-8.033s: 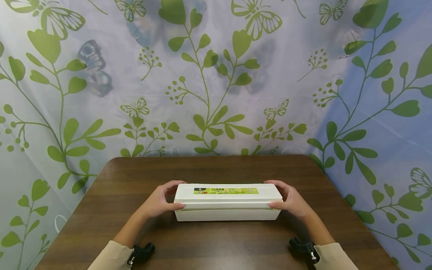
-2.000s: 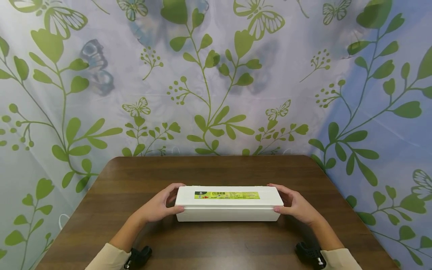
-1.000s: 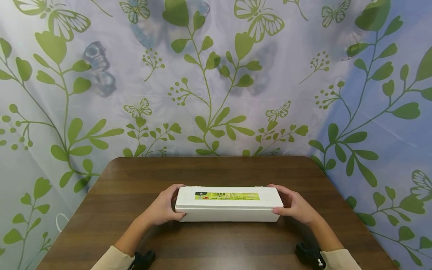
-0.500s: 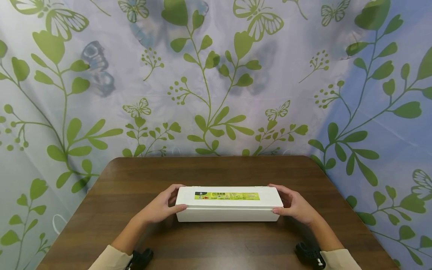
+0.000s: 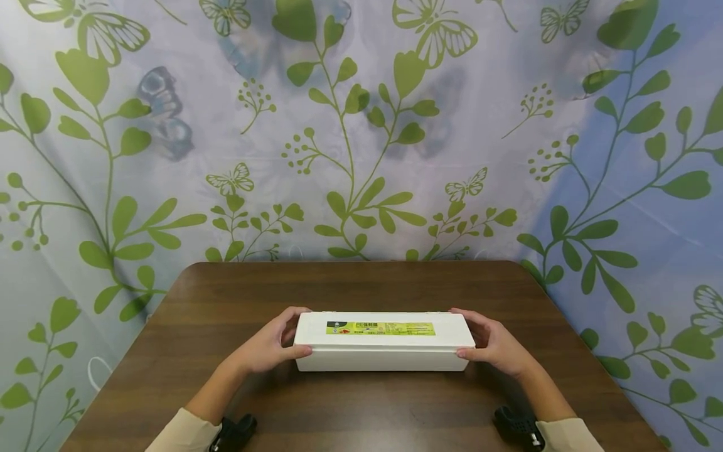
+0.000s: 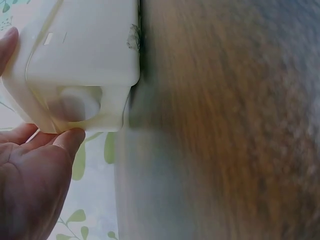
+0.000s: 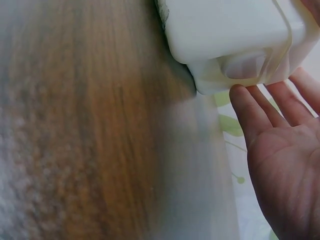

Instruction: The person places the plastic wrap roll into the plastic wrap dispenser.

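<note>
A long white cling film box lies crosswise on the brown wooden table, with its lid down and a yellow-green label on top. My left hand grips its left end, thumb on the front and fingers round the back. At the right end, my right hand holds it the same way. Both wrist views show a round opening in the box's end, with a pale roll end inside at the left and another roll end at the right. Fingertips touch the back edge there.
The wooden table has rounded far corners. Behind it hangs a pale curtain printed with green leaves and butterflies. Black straps sit at both wrists beside beige sleeves.
Eight seconds ago a gap showed under the lid's front edge; now the lid sits down on the box. My left thumb has shifted up a little along the front since one second ago.
</note>
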Motion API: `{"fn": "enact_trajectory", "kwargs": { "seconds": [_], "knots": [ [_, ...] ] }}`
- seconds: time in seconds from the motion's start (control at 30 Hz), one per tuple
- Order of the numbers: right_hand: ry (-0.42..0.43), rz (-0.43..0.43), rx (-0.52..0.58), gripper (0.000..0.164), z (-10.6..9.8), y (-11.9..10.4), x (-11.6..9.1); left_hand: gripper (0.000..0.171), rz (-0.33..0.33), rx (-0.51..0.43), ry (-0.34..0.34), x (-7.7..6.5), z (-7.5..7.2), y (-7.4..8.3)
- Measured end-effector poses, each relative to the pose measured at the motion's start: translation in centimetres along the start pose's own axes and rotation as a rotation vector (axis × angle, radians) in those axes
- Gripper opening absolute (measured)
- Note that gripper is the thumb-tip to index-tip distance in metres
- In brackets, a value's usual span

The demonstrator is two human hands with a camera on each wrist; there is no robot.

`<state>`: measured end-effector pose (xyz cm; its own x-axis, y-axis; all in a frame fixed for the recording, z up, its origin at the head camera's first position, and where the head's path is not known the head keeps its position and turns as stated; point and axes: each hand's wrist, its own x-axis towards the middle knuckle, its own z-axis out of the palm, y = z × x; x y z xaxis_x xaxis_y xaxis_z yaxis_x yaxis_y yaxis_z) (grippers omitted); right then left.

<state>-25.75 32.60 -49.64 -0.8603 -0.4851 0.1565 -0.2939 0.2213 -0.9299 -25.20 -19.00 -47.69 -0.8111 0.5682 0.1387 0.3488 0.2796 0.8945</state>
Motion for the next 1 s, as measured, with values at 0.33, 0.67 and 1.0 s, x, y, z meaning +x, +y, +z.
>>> {"fn": "enact_trajectory", "kwargs": {
  "seconds": [0.33, 0.67, 1.0],
  "knots": [
    [-0.009, -0.008, 0.019, 0.078, -0.15, 0.12, -0.11, 0.071, 0.008, -0.038, -0.016, 0.16, -0.05, -0.54],
    [-0.005, -0.003, 0.015, 0.079, -0.03, -0.14, -0.11, 0.087, 0.071, 0.026, -0.043, 0.09, -0.13, -0.94],
    [0.006, 0.001, -0.004, 0.078, -0.03, -0.22, -0.05, 0.084, 0.049, 0.085, 0.004, 0.15, 0.22, -0.4]
  ]
}}
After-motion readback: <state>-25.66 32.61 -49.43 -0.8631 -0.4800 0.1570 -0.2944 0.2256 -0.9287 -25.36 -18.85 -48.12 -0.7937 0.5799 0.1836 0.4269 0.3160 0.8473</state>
